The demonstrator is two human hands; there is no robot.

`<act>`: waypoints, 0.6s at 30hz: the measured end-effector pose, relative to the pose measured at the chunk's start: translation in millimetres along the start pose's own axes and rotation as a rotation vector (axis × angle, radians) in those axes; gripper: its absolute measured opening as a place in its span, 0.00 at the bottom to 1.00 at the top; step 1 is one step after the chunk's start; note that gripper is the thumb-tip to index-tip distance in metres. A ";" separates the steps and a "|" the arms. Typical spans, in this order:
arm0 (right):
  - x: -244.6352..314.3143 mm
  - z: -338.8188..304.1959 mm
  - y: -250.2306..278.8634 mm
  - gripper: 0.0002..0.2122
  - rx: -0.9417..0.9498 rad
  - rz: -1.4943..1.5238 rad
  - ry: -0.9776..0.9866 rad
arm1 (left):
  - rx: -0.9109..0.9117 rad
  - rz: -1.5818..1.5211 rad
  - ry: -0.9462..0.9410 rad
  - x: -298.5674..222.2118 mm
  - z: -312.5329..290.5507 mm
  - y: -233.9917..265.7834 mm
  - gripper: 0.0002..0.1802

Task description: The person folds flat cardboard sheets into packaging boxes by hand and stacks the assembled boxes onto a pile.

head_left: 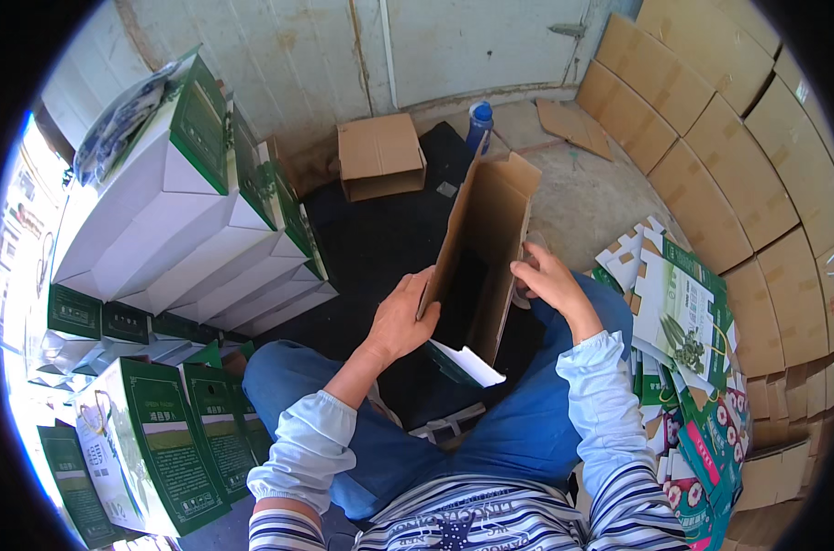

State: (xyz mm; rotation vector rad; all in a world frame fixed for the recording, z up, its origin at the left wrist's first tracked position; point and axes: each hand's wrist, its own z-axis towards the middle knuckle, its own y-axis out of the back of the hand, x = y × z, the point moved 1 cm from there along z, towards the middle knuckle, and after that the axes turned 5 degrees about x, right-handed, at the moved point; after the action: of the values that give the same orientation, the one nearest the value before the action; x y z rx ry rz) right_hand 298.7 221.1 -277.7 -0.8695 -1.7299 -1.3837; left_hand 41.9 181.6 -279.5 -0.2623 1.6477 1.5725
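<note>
Between my knees stands an open carton (501, 207), brown inside, its flaps raised at the far end. A white and green flap (467, 363) sticks out at its near end. My left hand (404, 314) grips the left wall, thumb over the rim and fingers along the outside. My right hand (550, 283) is closed on the right wall, its thumb at the rim. Something clear and rounded shows beside the right fingers; I cannot make out what it is. The carton's dark lower inside shows no detail.
White and green boxes (197, 211) are stacked at the left, with more green boxes (174, 432) below. Flat printed cartons (679, 312) lie in a pile at the right, before a wall of brown boxes (665, 69). Ahead are a small brown box (380, 147) and a blue bottle (478, 124).
</note>
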 end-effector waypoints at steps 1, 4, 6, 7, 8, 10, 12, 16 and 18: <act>1.3 2.0 -1.1 0.26 0.034 0.025 -0.072 | 0.033 -0.065 0.002 -0.1 1.4 3.3 0.35; 2.3 8.7 0.2 0.25 0.060 -0.002 -0.099 | 0.083 -0.227 0.064 -1.2 5.4 6.9 0.39; 0.2 10.5 3.4 0.23 0.047 -0.101 -0.030 | 0.137 -0.317 0.074 -6.4 11.0 11.6 0.41; 4.4 9.4 2.5 0.23 0.051 -0.105 -0.020 | 0.192 -0.402 0.092 -8.8 12.8 15.6 0.44; 8.6 6.6 1.4 0.22 0.057 -0.125 -0.036 | 0.180 -0.400 0.092 -8.3 14.3 17.9 0.44; 12.9 3.6 -1.5 0.21 0.060 -0.150 -0.043 | 0.308 -0.626 0.163 -5.6 19.3 18.7 0.49; 11.9 3.8 -4.7 0.19 0.025 -0.210 -0.112 | 0.278 -0.651 0.164 -3.5 26.4 20.6 0.49; 11.8 1.9 -17.2 0.16 -0.075 -0.184 0.068 | 0.247 -0.540 0.188 -20.4 39.7 34.3 0.47; 7.4 0.6 -23.4 0.14 -0.089 -0.186 0.129 | 0.206 -0.580 0.234 -6.7 49.6 26.4 0.45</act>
State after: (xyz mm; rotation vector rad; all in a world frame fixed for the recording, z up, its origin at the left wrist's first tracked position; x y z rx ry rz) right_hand 274.8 217.8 -282.6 -0.6637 -1.6946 -1.6133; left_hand 49.2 229.1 -249.7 -0.7613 1.6916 0.9563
